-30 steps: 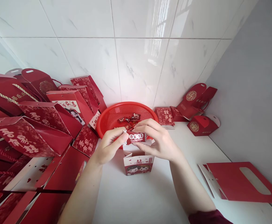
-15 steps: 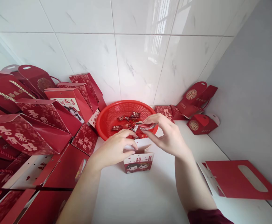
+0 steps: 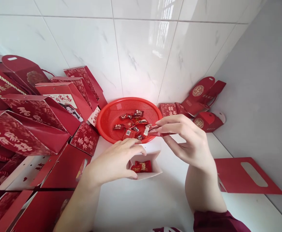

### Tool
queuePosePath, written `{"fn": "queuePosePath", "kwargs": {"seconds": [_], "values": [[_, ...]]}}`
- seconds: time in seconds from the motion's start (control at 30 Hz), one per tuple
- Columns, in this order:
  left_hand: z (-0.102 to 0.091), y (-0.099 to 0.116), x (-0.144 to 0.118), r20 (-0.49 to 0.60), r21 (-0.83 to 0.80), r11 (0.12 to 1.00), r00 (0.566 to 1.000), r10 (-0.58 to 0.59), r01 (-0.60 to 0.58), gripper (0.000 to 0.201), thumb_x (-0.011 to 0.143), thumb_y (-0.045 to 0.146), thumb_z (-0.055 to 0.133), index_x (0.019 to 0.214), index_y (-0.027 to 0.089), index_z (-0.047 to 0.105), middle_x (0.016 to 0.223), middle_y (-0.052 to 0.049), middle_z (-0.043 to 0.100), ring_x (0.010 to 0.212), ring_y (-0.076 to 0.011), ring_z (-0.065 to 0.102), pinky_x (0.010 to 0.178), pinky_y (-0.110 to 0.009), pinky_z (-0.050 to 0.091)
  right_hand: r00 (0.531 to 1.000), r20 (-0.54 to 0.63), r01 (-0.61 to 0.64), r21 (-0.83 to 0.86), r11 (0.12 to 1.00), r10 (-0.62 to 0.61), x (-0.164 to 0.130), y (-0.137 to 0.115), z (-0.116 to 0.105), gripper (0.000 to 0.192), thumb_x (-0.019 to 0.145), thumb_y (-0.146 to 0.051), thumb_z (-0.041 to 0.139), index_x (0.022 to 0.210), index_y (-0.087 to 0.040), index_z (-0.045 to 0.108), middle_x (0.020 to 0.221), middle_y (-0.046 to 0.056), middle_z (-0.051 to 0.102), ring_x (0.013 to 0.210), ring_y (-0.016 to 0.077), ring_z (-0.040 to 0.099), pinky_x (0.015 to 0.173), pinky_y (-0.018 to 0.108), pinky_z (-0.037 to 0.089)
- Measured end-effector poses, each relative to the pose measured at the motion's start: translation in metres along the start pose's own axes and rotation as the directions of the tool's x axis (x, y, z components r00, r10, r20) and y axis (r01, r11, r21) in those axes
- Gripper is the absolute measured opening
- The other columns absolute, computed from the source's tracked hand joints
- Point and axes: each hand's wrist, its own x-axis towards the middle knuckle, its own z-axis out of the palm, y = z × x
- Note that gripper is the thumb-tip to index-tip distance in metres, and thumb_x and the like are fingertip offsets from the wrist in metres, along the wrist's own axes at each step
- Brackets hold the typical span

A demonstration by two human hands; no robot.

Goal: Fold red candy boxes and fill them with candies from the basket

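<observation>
A small open white gift box (image 3: 155,170) stands on the white counter with a red wrapped candy (image 3: 141,166) lying inside it. My left hand (image 3: 114,161) grips the box's left wall, thumb in front and fingers over the rim. My right hand (image 3: 186,138) hovers above and to the right of the box, pinching another red wrapped candy (image 3: 155,130) between thumb and forefinger at the near edge of a red mesh basket (image 3: 109,114). Several more wrapped candies (image 3: 131,124) lie in that basket.
Stacks of red gift bags and boxes (image 3: 34,116) crowd the left side. Small red boxes (image 3: 199,106) sit at the back right by the tiled wall. A flat unfolded red box (image 3: 242,175) lies at the right next to a grey wall.
Both hands held one candy over the box; that candy now lies inside it. My left hand dropped to the box's wall, and my right hand took another candy from the basket. The camera tilted down.
</observation>
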Motion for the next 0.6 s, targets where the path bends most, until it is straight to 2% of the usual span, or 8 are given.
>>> {"fn": "queuePosePath", "kwargs": {"seconds": [0.23, 0.33, 0.4, 0.47, 0.5, 0.57, 0.6], "values": [[0.002, 0.001, -0.001, -0.022, 0.023, 1.0, 1.0, -0.006, 0.006, 0.051, 0.066, 0.032, 0.082, 0.112, 0.033, 0.061, 0.115, -0.001, 0.058, 0.106, -0.0274, 0.055, 0.085, -0.035, 0.043, 1.0, 0.014, 0.024, 0.051, 0.998, -0.024, -0.004, -0.011, -0.014, 0.043, 0.083, 0.003, 0.058, 0.117, -0.023, 0.063, 0.111, 0.007, 0.069, 0.107, 0.0242, 0.065, 0.085, 0.039, 0.059], [0.002, -0.003, 0.001, -0.04, -0.007, 1.0, 0.999, 0.015, -0.016, 0.05, 0.066, 0.033, 0.081, 0.112, 0.033, 0.061, 0.115, -0.001, 0.059, 0.107, -0.027, 0.055, 0.086, -0.034, 0.042, 0.994, -0.05, 0.103, 0.157, 0.982, -0.096, -0.004, -0.016, -0.017, 0.046, 0.08, 0.004, 0.059, 0.119, -0.02, 0.062, 0.107, 0.008, 0.07, 0.102, 0.0243, 0.067, 0.08, 0.038, 0.06], [0.001, -0.008, 0.003, -0.046, -0.022, 1.0, 0.999, 0.003, -0.004, 0.047, 0.068, 0.033, 0.079, 0.111, 0.032, 0.061, 0.114, -0.001, 0.06, 0.105, -0.0262, 0.057, 0.084, -0.033, 0.042, 0.992, -0.023, 0.123, 0.249, 0.961, -0.121, -0.005, -0.017, -0.016, 0.042, 0.081, 0.002, 0.059, 0.117, -0.019, 0.062, 0.106, 0.008, 0.07, 0.099, 0.0228, 0.068, 0.078, 0.036, 0.061], [-0.002, -0.012, 0.005, -0.048, -0.039, 0.999, 0.999, -0.02, 0.018, 0.039, 0.071, 0.034, 0.075, 0.108, 0.03, 0.062, 0.107, -0.001, 0.061, 0.099, -0.0248, 0.059, 0.079, -0.031, 0.043, 0.983, 0.149, 0.063, 0.288, 0.956, -0.109, -0.006, -0.016, -0.01, 0.035, 0.085, -0.003, 0.059, 0.115, -0.02, 0.06, 0.108, 0.007, 0.07, 0.097, 0.0207, 0.068, 0.079, 0.035, 0.06], [-0.003, -0.014, 0.005, -0.052, -0.047, 0.999, 0.998, -0.028, 0.025, 0.034, 0.073, 0.034, 0.073, 0.105, 0.029, 0.063, 0.103, -0.001, 0.062, 0.096, -0.0242, 0.06, 0.076, -0.03, 0.043, 0.959, 0.272, 0.008, 0.257, 0.967, -0.08, -0.007, -0.015, -0.005, 0.032, 0.087, -0.005, 0.058, 0.114, -0.021, 0.06, 0.108, 0.006, 0.07, 0.096, 0.0198, 0.068, 0.079, 0.034, 0.059], [-0.006, -0.018, 0.005, -0.064, -0.058, 0.998, 0.997, -0.038, 0.035, 0.024, 0.075, 0.031, 0.069, 0.098, 0.026, 0.064, 0.095, -0.001, 0.063, 0.093, -0.0234, 0.06, 0.072, -0.028, 0.042, 0.871, 0.49, -0.096, 0.1, 0.99, 0.035, -0.008, -0.013, 0.006, 0.025, 0.091, -0.007, 0.054, 0.111, -0.022, 0.059, 0.106, 0.005, 0.07, 0.091, 0.0188, 0.067, 0.076, 0.034, 0.056], [-0.007, -0.019, 0.004, -0.066, -0.057, 0.998, 0.997, -0.043, 0.039, 0.02, 0.076, 0.028, 0.067, 0.095, 0.025, 0.064, 0.093, -0.002, 0.063, 0.091, -0.023, 0.061, 0.071, -0.028, 0.042, 0.826, 0.553, -0.133, 0.003, 0.991, 0.109, -0.008, -0.012, 0.011, 0.022, 0.092, -0.008, 0.052, 0.108, -0.022, 0.06, 0.102, 0.005, 0.07, 0.087, 0.0186, 0.067, 0.073, 0.033, 0.055]]}}
